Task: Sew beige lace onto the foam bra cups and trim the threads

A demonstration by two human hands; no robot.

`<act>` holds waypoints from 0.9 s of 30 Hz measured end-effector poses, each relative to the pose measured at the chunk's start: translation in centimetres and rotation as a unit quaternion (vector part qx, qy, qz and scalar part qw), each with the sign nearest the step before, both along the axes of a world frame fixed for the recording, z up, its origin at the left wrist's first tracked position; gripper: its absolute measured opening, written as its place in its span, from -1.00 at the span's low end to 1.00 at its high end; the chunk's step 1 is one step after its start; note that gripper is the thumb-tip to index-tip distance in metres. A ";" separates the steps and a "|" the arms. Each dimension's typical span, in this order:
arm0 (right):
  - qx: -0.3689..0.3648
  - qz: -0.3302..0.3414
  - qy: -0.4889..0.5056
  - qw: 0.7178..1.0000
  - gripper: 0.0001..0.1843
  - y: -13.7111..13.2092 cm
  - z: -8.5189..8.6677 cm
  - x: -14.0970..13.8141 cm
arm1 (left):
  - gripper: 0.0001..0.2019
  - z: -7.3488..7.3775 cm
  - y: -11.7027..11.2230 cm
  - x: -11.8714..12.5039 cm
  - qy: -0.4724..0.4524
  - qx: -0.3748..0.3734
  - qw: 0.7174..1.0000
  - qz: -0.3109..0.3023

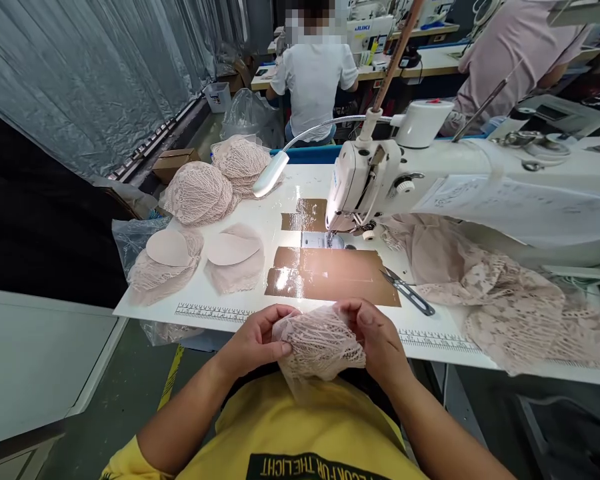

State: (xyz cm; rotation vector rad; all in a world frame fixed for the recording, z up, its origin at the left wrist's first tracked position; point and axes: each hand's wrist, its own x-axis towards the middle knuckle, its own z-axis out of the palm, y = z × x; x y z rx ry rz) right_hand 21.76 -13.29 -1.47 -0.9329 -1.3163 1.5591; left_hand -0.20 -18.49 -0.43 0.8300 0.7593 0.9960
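- Head view, far left: a grey plastic curtain (pixel 105 73) runs along the room's left wall, with a cardboard box (pixel 175 162) on the floor below it.
- Left part of the white surface (pixel 220 300): two stacks of lace cups (pixel 200 193) at the far edge; nearer, two foam pads (pixel 167 248), each lying on lace.
- Left hand (pixel 257 340): its grip is closed on the left edge of the lace piece (pixel 320 347), thumb on top.
- That lace piece is held just off the near edge of the surface, above a yellow shirt (pixel 280 427). Its long axis runs left to right between the hands, and a loose end hangs down toward the shirt.
- Right hand (pixel 377 337): fingers curled shut round the piece's right edge.
- Centre: brown tape patches (pixel 330 277) lie under the sewing machine (pixel 380 177); snips (pixel 407 291) lie just right of them.
- Right: a heap of lace fabric (pixel 505 293) spreads across the surface.
- Far: two people sit at other machines, backs turned.
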 end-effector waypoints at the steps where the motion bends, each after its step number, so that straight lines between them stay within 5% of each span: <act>1: -0.011 -0.002 0.025 1.000 -0.60 0.0 -0.1 0.1 | -0.58 -0.1 0.0 0.2 -0.006 -0.007 1.000 0.020; 6: -0.010 0.018 0.085 0.996 -0.47 -0.2 0.0 0.1 | -0.62 -0.2 0.1 0.8 -0.040 -0.002 0.991 0.127; 15: 0.002 0.013 0.053 0.999 -0.60 0.4 0.7 0.1 | -0.63 -0.1 0.0 0.7 -0.051 0.022 0.986 0.158; 18: -0.014 0.048 0.043 0.998 -0.60 0.6 0.9 0.0 | -0.63 -0.2 -0.1 0.7 -0.053 0.030 0.987 0.149; 24: -0.169 0.189 0.074 0.965 -0.64 0.9 1.8 -0.9 | -0.65 -0.6 -0.1 0.8 -0.047 0.055 0.994 0.087; 27: -0.154 0.150 0.058 0.975 -0.67 0.9 1.8 -0.7 | -0.62 -0.4 -0.1 0.5 -0.024 0.048 0.996 0.067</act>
